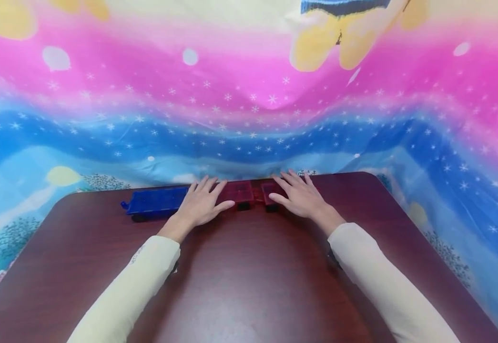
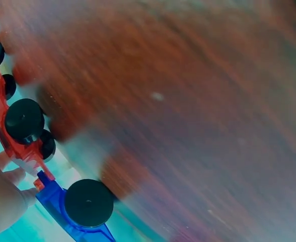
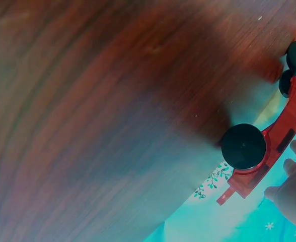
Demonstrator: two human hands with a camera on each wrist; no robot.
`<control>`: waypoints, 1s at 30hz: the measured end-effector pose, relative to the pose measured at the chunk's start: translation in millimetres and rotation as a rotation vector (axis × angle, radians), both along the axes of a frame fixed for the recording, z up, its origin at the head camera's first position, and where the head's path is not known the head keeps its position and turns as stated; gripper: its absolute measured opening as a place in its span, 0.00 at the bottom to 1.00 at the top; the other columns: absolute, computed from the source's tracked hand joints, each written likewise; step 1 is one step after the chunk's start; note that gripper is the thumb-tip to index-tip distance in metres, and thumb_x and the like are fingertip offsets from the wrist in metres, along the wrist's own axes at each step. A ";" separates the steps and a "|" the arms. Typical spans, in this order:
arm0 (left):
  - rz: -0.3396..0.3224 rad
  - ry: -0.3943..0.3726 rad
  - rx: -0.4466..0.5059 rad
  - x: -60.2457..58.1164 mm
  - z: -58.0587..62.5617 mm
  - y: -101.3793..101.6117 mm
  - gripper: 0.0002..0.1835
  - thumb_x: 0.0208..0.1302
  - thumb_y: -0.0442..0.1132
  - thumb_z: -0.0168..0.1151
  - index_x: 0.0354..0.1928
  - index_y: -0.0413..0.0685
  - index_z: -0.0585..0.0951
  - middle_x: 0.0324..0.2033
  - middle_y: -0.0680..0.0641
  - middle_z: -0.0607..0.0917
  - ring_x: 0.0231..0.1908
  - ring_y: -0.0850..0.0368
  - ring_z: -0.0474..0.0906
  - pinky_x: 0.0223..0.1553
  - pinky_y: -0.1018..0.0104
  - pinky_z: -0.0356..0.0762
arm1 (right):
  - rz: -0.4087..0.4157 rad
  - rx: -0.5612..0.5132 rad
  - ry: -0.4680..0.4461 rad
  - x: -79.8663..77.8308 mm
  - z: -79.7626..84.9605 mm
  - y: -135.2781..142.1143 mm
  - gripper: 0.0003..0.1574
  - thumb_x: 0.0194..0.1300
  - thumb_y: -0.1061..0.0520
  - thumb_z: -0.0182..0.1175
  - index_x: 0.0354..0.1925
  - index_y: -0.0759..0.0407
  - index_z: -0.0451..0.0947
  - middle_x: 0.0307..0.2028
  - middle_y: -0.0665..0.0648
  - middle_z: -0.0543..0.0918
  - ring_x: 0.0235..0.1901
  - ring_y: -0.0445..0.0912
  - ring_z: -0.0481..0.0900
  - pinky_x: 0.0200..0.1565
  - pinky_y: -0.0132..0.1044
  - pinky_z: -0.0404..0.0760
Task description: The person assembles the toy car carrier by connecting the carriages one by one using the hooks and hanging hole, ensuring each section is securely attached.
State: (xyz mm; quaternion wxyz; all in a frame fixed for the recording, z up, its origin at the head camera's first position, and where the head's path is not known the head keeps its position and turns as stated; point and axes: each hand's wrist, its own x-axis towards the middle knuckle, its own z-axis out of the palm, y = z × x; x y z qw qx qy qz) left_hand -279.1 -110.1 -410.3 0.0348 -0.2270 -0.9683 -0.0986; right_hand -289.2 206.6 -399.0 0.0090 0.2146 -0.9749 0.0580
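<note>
Near the far edge of the table, a blue toy wagon [image 1: 156, 201] and two red toy wagons stand in a row on black wheels. My left hand [image 1: 203, 202] reaches over the joint between the blue wagon and the first red wagon [image 1: 239, 191], fingers spread and straight. The left wrist view shows the blue wagon's hitch [image 2: 42, 176] meeting the red one's end. My right hand [image 1: 298, 195] extends over the second red wagon [image 1: 268, 189], fingers also spread, hiding much of it. A red hitch [image 3: 226, 195] sticks out from that wagon's free end.
The dark brown wooden table [image 1: 249, 276] has rounded far corners. A colourful printed cloth [image 1: 240, 109] hangs right behind its far edge and along both sides. The blue wagon's free hook [image 1: 124, 205] points left.
</note>
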 end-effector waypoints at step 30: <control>0.028 -0.048 -0.064 -9.5 -5.9 10.5 0.48 0.69 0.75 0.45 0.80 0.50 0.58 0.75 0.36 0.60 0.76 0.36 0.48 0.74 0.36 0.40 | -0.011 0.039 0.024 -9.2 -18.8 -3.5 0.48 0.76 0.24 0.31 0.81 0.47 0.54 0.77 0.59 0.59 0.77 0.58 0.50 0.73 0.65 0.38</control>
